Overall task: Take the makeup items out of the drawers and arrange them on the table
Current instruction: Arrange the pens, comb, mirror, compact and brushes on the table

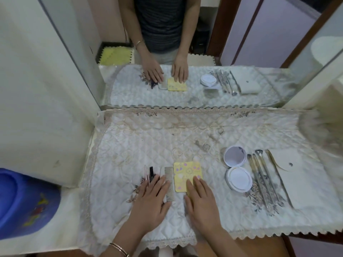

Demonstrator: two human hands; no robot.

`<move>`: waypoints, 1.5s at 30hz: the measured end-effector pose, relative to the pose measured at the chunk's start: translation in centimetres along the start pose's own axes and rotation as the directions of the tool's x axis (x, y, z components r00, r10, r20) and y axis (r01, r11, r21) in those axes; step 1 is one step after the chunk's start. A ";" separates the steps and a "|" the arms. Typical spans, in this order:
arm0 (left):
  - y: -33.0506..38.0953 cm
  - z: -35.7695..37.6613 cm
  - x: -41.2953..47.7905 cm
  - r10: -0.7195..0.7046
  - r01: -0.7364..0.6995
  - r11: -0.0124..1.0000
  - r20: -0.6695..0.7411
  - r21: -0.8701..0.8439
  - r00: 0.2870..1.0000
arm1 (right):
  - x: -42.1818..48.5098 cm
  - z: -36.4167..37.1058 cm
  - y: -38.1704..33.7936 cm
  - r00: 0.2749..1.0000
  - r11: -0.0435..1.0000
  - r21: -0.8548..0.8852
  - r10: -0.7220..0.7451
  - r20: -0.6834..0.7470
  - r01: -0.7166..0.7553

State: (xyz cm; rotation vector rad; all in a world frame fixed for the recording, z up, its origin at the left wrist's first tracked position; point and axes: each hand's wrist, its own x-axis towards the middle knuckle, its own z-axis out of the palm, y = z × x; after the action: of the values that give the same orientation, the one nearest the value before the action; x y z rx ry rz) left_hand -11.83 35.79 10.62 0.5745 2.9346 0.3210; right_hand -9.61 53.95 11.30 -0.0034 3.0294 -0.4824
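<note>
My left hand (151, 198) lies flat on the quilted table cover (141, 145), its fingers spread over the near end of a metal comb (168, 180) and beside a black pencil-like item (151, 173) and thin pink sticks (146, 173). My right hand (201, 199) rests flat with its fingertips on the lower right corner of a yellow patterned pad (185, 172). At the right lie an open white compact (236, 168), several metal-handled makeup brushes (261, 180) and a white pouch (295, 175). Neither hand grips anything.
A mirror (185, 52) stands along the back of the table and reflects the person, both hands and the items. A cream cabinet side (42, 108) rises at the left. A blue plastic tub (22, 201) sits low at the left. No drawers are in view.
</note>
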 end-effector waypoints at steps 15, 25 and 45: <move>3.7 0.4 1.2 0.073 -0.073 0.997 -0.040 -0.001 0.997 | 1.6 -6.3 7.2 0.939 0.953 0.229 0.254 -0.234 -0.200; 8.4 2.5 2.0 -0.051 0.051 0.997 -0.009 0.066 0.999 | 1.6 -6.9 10.2 0.967 0.906 0.352 0.255 -0.008 -0.235; 7.9 1.8 2.1 0.016 -0.011 0.996 0.066 -0.086 0.998 | 1.3 -4.9 6.4 0.990 0.942 0.306 0.125 0.069 -0.141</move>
State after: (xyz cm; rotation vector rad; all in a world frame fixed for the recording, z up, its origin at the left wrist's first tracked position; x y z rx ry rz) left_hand -10.65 44.03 10.57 0.5819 2.8391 0.4181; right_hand -11.23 61.54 13.91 0.2032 2.8464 -0.9240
